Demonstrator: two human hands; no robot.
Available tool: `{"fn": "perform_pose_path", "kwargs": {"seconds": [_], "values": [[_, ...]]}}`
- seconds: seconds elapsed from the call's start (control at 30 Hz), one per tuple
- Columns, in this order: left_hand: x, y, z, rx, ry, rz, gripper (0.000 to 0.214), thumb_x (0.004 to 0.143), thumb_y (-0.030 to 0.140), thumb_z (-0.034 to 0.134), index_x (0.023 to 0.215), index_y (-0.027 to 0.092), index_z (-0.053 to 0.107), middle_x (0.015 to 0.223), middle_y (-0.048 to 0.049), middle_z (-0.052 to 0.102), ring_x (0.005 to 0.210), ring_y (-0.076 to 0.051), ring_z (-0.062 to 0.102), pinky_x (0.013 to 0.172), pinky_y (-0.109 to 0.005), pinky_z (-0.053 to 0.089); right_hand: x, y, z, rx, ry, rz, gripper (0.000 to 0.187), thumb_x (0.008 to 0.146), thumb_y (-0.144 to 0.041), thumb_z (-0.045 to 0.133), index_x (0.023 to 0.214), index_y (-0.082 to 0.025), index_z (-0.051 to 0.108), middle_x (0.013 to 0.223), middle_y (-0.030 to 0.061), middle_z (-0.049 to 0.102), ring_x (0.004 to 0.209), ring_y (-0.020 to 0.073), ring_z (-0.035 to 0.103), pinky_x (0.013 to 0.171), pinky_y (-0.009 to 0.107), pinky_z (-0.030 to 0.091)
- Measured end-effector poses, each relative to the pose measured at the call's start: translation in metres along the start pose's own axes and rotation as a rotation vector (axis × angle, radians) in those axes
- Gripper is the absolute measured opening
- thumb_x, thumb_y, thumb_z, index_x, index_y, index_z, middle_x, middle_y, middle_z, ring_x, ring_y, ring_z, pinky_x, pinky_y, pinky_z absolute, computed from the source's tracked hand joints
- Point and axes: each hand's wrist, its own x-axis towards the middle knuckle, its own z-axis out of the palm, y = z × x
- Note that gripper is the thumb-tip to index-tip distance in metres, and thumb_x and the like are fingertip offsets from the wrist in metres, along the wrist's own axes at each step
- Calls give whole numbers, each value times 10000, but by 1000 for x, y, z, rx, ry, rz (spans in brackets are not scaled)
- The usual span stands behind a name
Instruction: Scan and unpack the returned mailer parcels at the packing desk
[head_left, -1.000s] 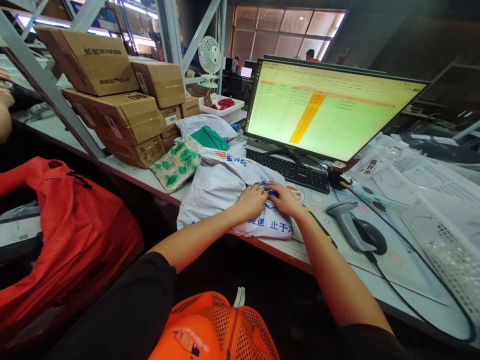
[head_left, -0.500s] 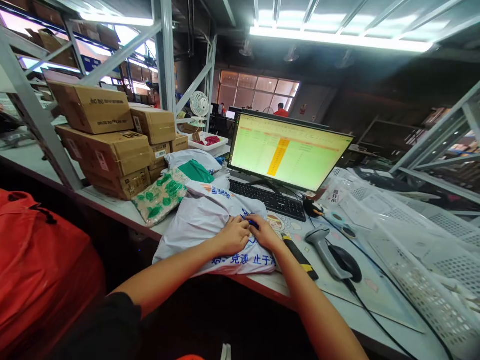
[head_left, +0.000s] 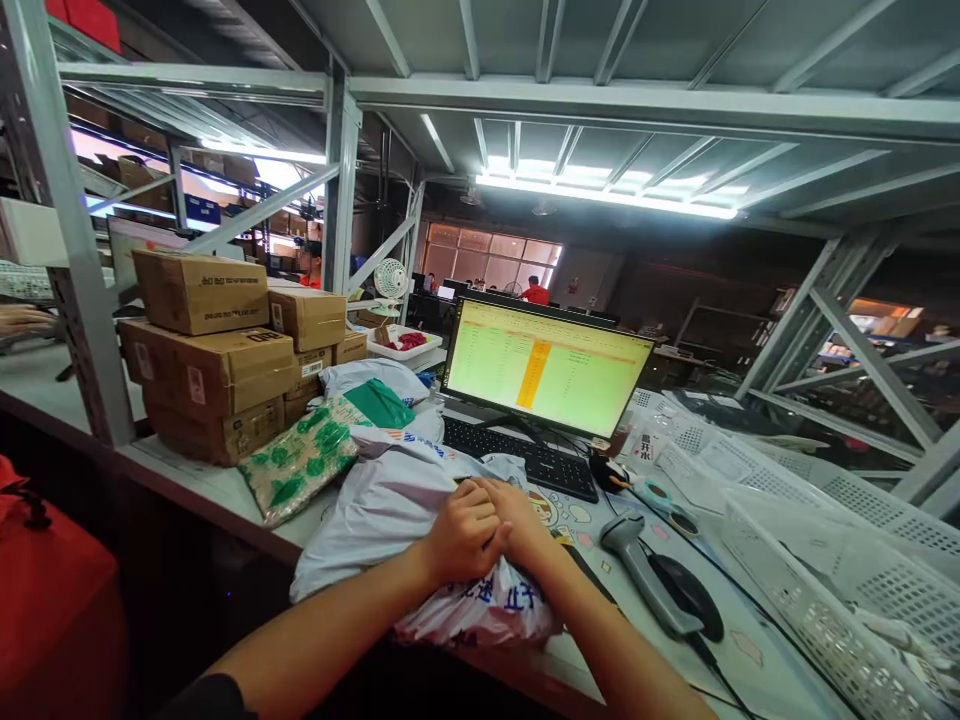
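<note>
A white plastic mailing bag point(head_left: 382, 500) with blue print lies at the desk's front edge, bunched up in the middle. My left hand point(head_left: 466, 530) is closed over the gathered plastic. Pressed against it, my right hand point(head_left: 521, 520) also grips the bag, its fingers partly hidden behind the left. Left of the bag lies a bubble-wrapped parcel point(head_left: 304, 455) with green patterns. A grey barcode scanner point(head_left: 649, 575) rests on its black base, right of my right forearm. Most of a black and yellow item point(head_left: 592, 572) is covered by that forearm.
Stacked cardboard boxes point(head_left: 206, 370) stand at the left beside a metal post point(head_left: 86, 300). A monitor point(head_left: 547, 365) and keyboard point(head_left: 555, 465) are behind the bag. White perforated baskets point(head_left: 787, 590) line the right side. A red sack point(head_left: 52, 600) sits at lower left.
The bag's middle is now crumpled and gathered under my hands, where it lay flatter before. My hands have come together and closed tighter. The camera view has tilted upward.
</note>
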Motion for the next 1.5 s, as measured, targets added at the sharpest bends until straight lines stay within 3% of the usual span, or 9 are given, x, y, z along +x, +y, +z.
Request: {"fn": "perform_pose_path", "kwargs": {"seconds": [0.17, 0.47, 0.7, 0.9, 1.03, 1.13, 1.23, 1.4, 1.5], "values": [[3, 2, -16, -121, -31, 36, 460, 1053, 291, 425, 624, 210, 570, 624, -34, 642, 710, -186, 594, 827, -384, 438, 7, -19, -4, -171, -66, 141, 315, 1039, -281, 456, 1172, -224, 735, 1047, 138, 777, 1001, 306, 744, 849, 366, 537], [7, 31, -55, -48, -367, -66, 534, 1046, 436, 484, 631, 177, 700, 628, -71, 693, 665, -211, 658, 832, -407, 472, 21, -11, -14, -247, 23, 307, 350, 1040, -286, 438, 1301, -176, 643, 1169, 198, 741, 1141, 315, 714, 909, 380, 520], [-23, 83, -94, -8, -475, -87, 471, 1045, 386, 480, 709, 175, 734, 689, -86, 741, 674, -222, 694, 801, -404, 480, 20, 9, -23, -227, 86, 497, 364, 1020, -290, 458, 1274, -127, 661, 1180, 249, 725, 1169, 353, 708, 930, 415, 527], [-59, 123, -146, -204, -551, -150, 525, 1079, 356, 383, 653, 199, 647, 614, -38, 690, 564, -181, 613, 675, -381, 397, 21, 33, -36, -179, 127, 592, 412, 1013, -234, 423, 1320, -89, 656, 1236, 310, 685, 1226, 390, 673, 997, 494, 507], [-82, 114, -164, -249, -561, -254, 497, 1077, 378, 358, 693, 207, 623, 644, -32, 684, 614, -181, 620, 654, -359, 381, 25, 37, -42, -138, 168, 577, 420, 1000, -237, 449, 1343, -98, 647, 1232, 296, 690, 1219, 401, 664, 993, 502, 510], [-80, 77, -164, -214, -651, -466, 494, 1090, 386, 311, 753, 208, 626, 743, -41, 716, 707, -195, 658, 660, -325, 416, 24, 32, -39, -90, 178, 541, 440, 963, -233, 526, 1371, -119, 647, 1269, 268, 690, 1205, 390, 665, 996, 488, 514], [-53, 36, -154, -135, -653, -603, 339, 1078, 331, 361, 1007, 193, 662, 950, -71, 761, 875, -229, 710, 759, -328, 488, 18, 28, -30, -6, 140, 460, 488, 883, -169, 616, 1367, -163, 682, 1328, 185, 702, 1211, 331, 670, 1021, 409, 518], [16, 19, -108, -159, -888, -391, 337, 986, 238, 574, 1308, 164, 641, 1325, -127, 716, 1209, -277, 677, 998, -369, 525, 4, 27, -17, 125, 125, 346, 496, 875, -146, 609, 1360, -176, 710, 1353, 108, 717, 1243, 259, 662, 1066, 323, 498], [32, 37, -80, 24, -961, -246, 743, 824, 298, 817, 1488, 135, 527, 1502, -199, 583, 1354, -404, 561, 1063, -496, 515, -6, 29, -17, 158, 148, 346, 479, 871, -135, 589, 1329, -166, 727, 1319, 111, 732, 1214, 252, 678, 1051, 316, 509]]}}
